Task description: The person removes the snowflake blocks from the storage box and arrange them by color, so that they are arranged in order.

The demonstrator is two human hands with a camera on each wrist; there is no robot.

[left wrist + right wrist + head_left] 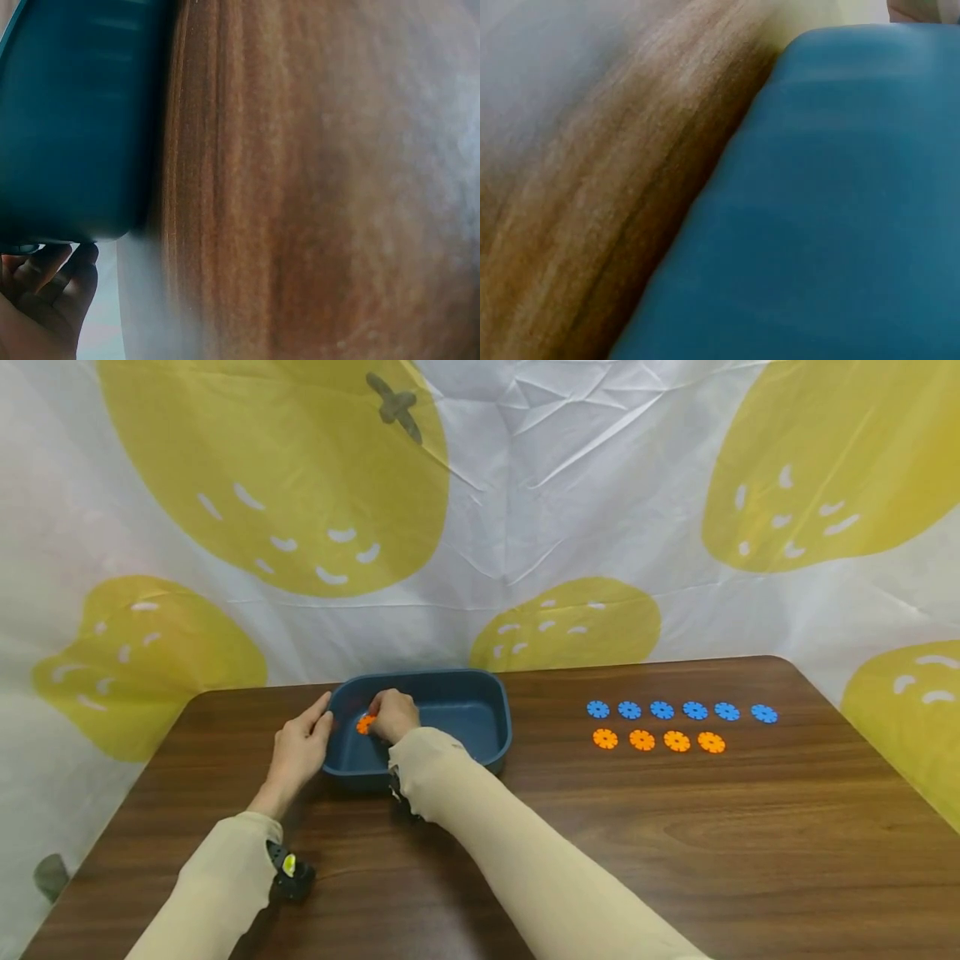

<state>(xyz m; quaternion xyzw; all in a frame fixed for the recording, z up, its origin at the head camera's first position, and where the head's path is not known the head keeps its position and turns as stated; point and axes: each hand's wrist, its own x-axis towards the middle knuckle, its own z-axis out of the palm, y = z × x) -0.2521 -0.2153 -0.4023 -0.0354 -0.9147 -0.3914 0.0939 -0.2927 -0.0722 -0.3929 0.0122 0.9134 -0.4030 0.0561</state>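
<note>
A dark blue plastic basin (465,714) with rounded corners stands near the table's back edge. At its left end my left hand (300,747) holds the rim and wall; in the left wrist view, bent fingers (71,281) touch the basin's outside. Inside the basin, toward its left side, my right hand (395,717) pinches an orange notched plastic disc (364,724). The disc is partly hidden by the fingers, and whether it touches the basin floor I cannot tell. The right wrist view is mostly filled by the basin's outer wall (825,195).
To the right on the brown wooden table (600,827) lies a row of several blue notched discs (662,710). In front of it runs a row of several orange discs (677,741). A white cloth with yellow fruit prints (510,543) hangs behind the table.
</note>
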